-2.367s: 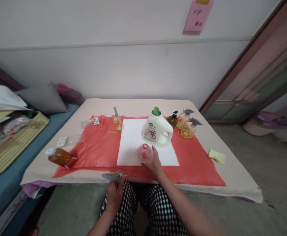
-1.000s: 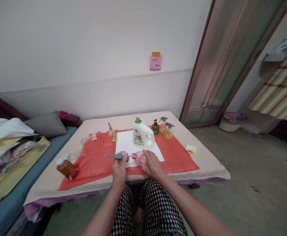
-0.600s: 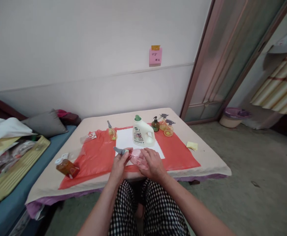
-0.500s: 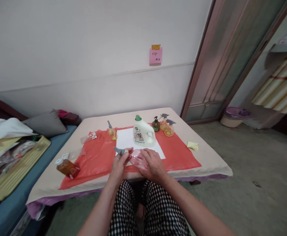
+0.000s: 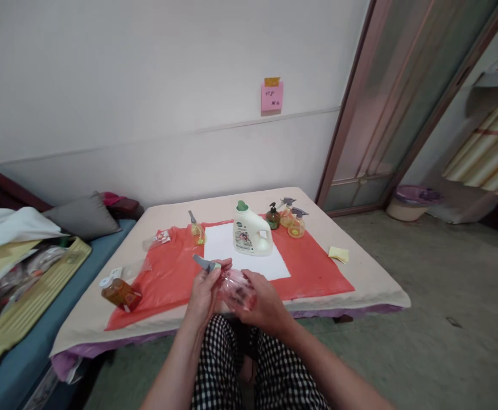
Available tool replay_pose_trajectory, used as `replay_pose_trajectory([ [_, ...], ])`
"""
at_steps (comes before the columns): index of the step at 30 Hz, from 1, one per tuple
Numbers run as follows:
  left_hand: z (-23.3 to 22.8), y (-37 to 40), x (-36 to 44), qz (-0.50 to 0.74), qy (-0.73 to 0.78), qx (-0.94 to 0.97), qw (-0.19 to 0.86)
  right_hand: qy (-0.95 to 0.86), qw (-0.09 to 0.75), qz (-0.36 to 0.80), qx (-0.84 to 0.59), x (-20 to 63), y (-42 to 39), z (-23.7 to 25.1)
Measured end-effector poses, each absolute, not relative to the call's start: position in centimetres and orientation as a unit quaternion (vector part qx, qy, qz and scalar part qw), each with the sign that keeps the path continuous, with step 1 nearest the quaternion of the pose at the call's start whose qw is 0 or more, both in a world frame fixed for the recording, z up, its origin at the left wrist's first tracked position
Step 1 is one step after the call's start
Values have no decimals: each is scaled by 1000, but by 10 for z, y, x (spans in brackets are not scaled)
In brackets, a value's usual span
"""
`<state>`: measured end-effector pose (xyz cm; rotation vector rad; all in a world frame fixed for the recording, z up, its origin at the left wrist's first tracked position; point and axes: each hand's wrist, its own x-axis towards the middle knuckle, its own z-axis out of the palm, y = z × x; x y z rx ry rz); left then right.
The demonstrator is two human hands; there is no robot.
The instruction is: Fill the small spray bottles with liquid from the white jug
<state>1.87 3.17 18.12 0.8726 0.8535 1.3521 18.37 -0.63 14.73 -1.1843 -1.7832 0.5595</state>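
Between my hands, above the table's front edge, a clear pink spray bottle (image 5: 235,286) lies on its side with its grey trigger head pointing left. My left hand (image 5: 205,287) is closed round the neck by the trigger head. On the right, my right hand (image 5: 266,302) wraps round the bottle's round body. Just beyond stands a white detergent jug (image 5: 251,233) with a green cap, upright on a white sheet (image 5: 218,242). Under the sheet is a red plastic cloth (image 5: 317,273).
Several bottles, among them a dark green pump bottle (image 5: 272,218) and a yellow spray bottle (image 5: 296,229), stand at the back right. Another spray bottle (image 5: 197,232) stands left of the jug. An amber bottle (image 5: 119,293) tilts at the front left; a folded yellow cloth (image 5: 338,254) lies right.
The pink spray bottle has been tipped and turned slightly in my hands, and my right hand has shifted lower round its body. The view has moved slightly.
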Motion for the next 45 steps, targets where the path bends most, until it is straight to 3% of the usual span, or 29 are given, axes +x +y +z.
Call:
replay_pose_trajectory([
  [2,182,30,20,584,374,371,617,-739,439,137,-492,184,-6,145],
  [4,184,30,19,579,376,369,622,-735,438,137,-499,186,-5,146],
  [7,189,29,15,554,353,381,651,-683,451,361,-447,188,-7,155],
  [10,196,26,12,514,311,393,696,-556,440,649,-276,184,-12,166],
  [12,201,25,13,500,297,389,714,-489,451,720,-196,180,-16,171],
  [14,203,25,15,505,305,378,714,-479,472,715,-193,178,-16,170],
  [17,202,28,19,533,350,353,685,-534,489,622,-299,176,-13,162],
  [22,194,32,26,611,441,347,558,-655,505,290,-481,168,-3,149],
  [24,192,33,27,631,476,328,518,-668,503,229,-498,165,-3,148],
  [26,192,34,26,635,477,310,523,-654,504,295,-482,165,-3,150],
  [29,195,34,21,601,426,292,610,-586,491,526,-372,173,-2,153],
  [31,197,33,19,579,401,281,651,-549,475,620,-299,179,0,154],
  [33,197,34,19,590,400,289,639,-557,467,613,-310,180,2,154],
  [37,196,36,22,654,441,314,528,-627,463,431,-455,172,2,154],
  [39,195,38,22,657,454,307,518,-639,458,392,-478,171,3,153],
  [45,193,43,15,600,401,271,637,-587,428,591,-351,182,11,142],
])
